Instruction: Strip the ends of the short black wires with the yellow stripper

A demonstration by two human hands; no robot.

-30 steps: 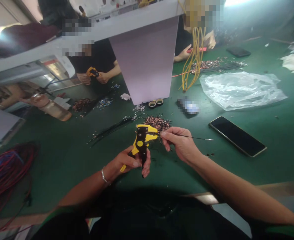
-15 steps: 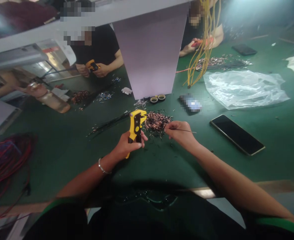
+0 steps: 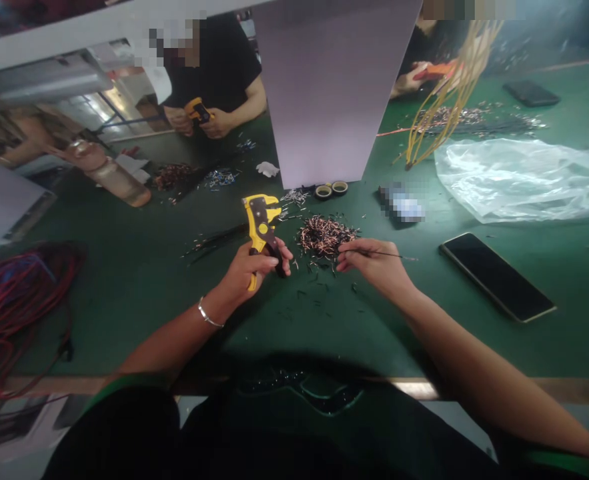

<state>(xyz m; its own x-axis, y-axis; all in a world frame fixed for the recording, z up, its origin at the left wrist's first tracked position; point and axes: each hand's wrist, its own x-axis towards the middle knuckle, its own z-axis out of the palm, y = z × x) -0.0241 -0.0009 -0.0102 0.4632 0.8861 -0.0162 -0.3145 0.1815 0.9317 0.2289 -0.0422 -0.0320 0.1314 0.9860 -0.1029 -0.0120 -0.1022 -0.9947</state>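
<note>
My left hand [image 3: 257, 267] is wrapped round the handles of a yellow and black wire stripper [image 3: 261, 223], its jaws upright and pointing right. Between the fingertips of my right hand [image 3: 374, 263] is a thin black wire [image 3: 391, 254], whose tail sticks out to the right past the knuckles. A heap of short copper and black wire pieces [image 3: 325, 235] lies between the two hands, just beyond the right fingertips. Behind the stripper, a bundle of long black wires [image 3: 219, 240] rests on the green table [image 3: 294, 347].
Two tape rolls [image 3: 331, 191] stand below a pale upright panel [image 3: 341, 93]. To the right are a phone [image 3: 497, 277] and a clear plastic bag [image 3: 529, 180]. Red cables [image 3: 24, 313] are coiled at left, with a bottle [image 3: 117, 180] beyond. Co-workers sit across the table, one holding a yellow tool [image 3: 199, 112].
The wire stripper's handles have spread apart and it has shifted slightly left, away from the heap. My right hand still pinches the wire. The whole view has swung a little left.
</note>
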